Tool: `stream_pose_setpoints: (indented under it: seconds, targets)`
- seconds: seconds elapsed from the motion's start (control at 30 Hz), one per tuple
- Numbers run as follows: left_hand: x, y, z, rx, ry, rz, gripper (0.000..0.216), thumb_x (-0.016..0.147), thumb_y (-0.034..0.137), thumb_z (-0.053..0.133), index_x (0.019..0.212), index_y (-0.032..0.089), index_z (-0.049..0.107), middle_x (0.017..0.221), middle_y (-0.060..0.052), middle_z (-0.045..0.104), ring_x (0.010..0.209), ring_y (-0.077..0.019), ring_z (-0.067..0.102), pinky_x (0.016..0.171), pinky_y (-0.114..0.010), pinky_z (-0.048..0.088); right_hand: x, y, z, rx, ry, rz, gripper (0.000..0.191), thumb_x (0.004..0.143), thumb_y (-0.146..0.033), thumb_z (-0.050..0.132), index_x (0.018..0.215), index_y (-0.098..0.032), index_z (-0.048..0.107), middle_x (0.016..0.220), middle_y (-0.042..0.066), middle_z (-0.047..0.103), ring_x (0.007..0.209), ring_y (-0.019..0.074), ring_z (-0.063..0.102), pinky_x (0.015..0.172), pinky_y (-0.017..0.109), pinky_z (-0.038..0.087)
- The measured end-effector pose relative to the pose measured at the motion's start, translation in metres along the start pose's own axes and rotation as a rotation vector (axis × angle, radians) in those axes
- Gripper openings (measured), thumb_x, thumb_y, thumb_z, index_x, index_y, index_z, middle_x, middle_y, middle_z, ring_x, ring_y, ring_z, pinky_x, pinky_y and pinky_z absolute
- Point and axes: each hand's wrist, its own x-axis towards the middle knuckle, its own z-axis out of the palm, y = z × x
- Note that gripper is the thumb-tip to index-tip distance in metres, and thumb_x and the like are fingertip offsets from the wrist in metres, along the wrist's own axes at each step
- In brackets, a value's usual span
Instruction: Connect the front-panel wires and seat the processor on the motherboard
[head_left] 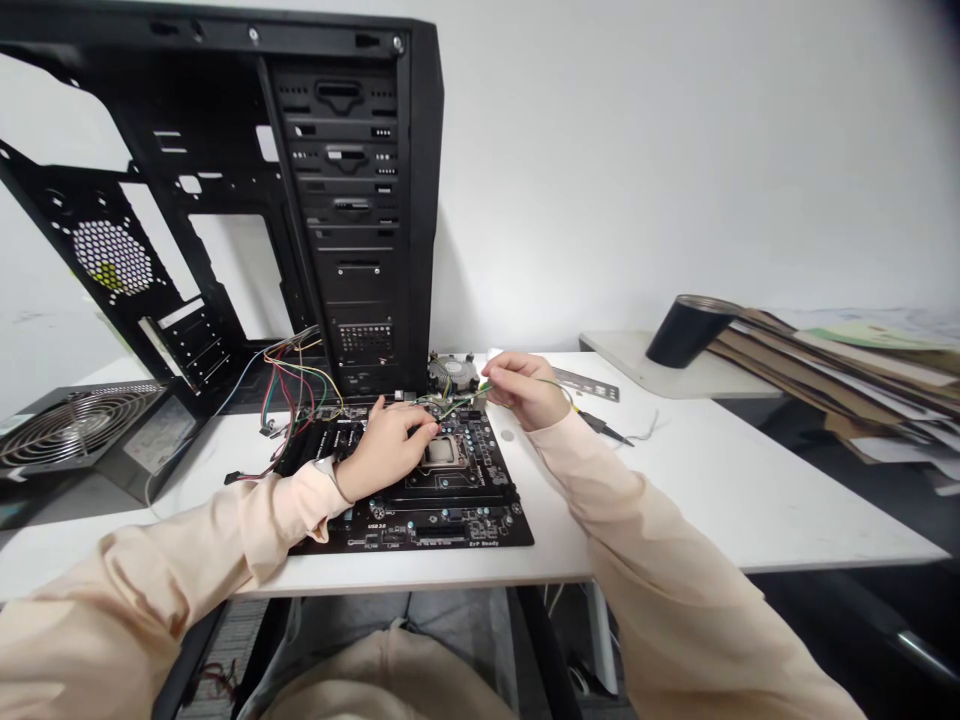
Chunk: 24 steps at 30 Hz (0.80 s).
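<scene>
1. the hands are apart, both over a black motherboard that lies flat on a white desk, its sockets facing up within easy reach.
2. the right hand pinches thin green and yellow wires above the motherboard's far edge, apparently keeping them off the components.
3. the left hand rests on the motherboard just beside the cpu socket, seemingly steadying itself; i cannot tell whether it grips a wire.
4. behind the motherboard stands an open black pc case, with coloured leads trailing toward the board and a cpu cooler just beside them.
5. left of the motherboard sits a power supply.
6. printed on the motherboard's near edge: "usb 3.0" and "erp ready".
</scene>
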Motion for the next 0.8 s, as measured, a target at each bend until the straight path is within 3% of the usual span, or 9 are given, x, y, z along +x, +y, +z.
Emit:
stream_pose_setpoints:
  seconds: [0.13, 0.3, 0.47, 0.8]
  targets:
    - [0.0, -0.001, 0.001, -0.002, 0.006, 0.001, 0.023, 0.087, 0.03, 0.048, 0.074, 0.021, 0.065, 0.091, 0.0, 0.072, 0.093, -0.0206, 0.064, 0.11, -0.059, 0.017, 0.003, -0.006, -0.009, 0.104, 0.038, 0.0, 0.043, 0.053, -0.056, 0.075, 0.062, -0.02, 0.053, 0.037, -0.008, 0.036, 0.035, 0.0051, 0.026, 0.042, 0.024, 0.022]
    - [0.0, -0.001, 0.001, -0.011, 0.021, -0.006, 0.02, 0.085, 0.03, 0.053, 0.073, 0.022, 0.066, 0.09, 0.0, 0.072, 0.096, -0.0213, 0.063, 0.111, -0.059, 0.015, 0.002, -0.008, -0.012, 0.145, 0.001, 0.05, 0.042, 0.048, -0.052, 0.079, 0.063, -0.02, 0.056, 0.043, -0.005, 0.046, 0.038, 0.0063, 0.034, 0.042, 0.024, 0.027]
    - [0.0, -0.001, 0.001, -0.026, 0.023, -0.02, 0.017, 0.082, 0.03, 0.056, 0.071, 0.022, 0.066, 0.088, 0.001, 0.072, 0.092, -0.0209, 0.064, 0.111, -0.06, 0.015, -0.001, -0.004, -0.005, 0.107, -0.095, 0.123, 0.039, 0.047, -0.044, 0.082, 0.067, -0.018, 0.062, 0.053, -0.002, 0.057, 0.045, 0.0087, 0.045, 0.046, 0.025, 0.034]
    - [0.0, 0.0, 0.001, -0.032, 0.022, -0.029, 0.017, 0.08, 0.032, 0.058, 0.069, 0.021, 0.063, 0.085, 0.001, 0.072, 0.086, -0.0206, 0.064, 0.111, -0.059, 0.016, -0.002, 0.003, -0.004, -0.023, -0.167, 0.135, 0.036, 0.052, -0.042, 0.08, 0.072, -0.016, 0.065, 0.056, -0.001, 0.058, 0.052, 0.0104, 0.05, 0.051, 0.025, 0.039]
